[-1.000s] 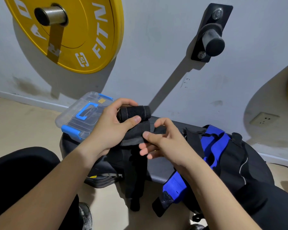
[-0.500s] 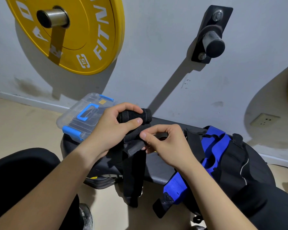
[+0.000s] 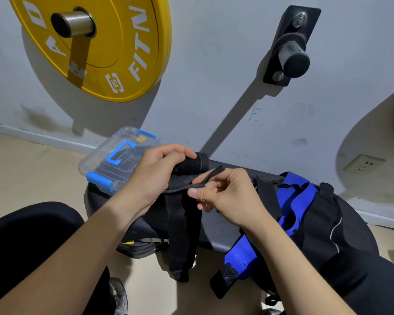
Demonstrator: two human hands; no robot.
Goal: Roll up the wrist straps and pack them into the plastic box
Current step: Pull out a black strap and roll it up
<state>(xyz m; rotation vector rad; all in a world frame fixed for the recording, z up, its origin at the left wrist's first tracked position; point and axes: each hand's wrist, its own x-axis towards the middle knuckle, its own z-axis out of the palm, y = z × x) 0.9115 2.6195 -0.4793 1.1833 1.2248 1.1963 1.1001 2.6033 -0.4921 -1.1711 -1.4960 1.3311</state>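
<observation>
Just right of clear lidded plastic box with blue latches [image 3: 105, 164]: black fabric wrist strap [image 3: 193, 165], partly rolled, tail hanging. Left hand [image 3: 155, 176] fingers curl round the roll; right hand [image 3: 227, 196] fingers pinch its thin loop [image 3: 210, 176]. Soft, light, likely to spring loose; grip across roll's width.

Yellow weight plate [image 3: 114, 37] at eleven o'clock, white "FITN" at four o'clock of its hub, cut off at the frame's top, lone "A" at seven o'clock, boxed mark unreadable.
</observation>
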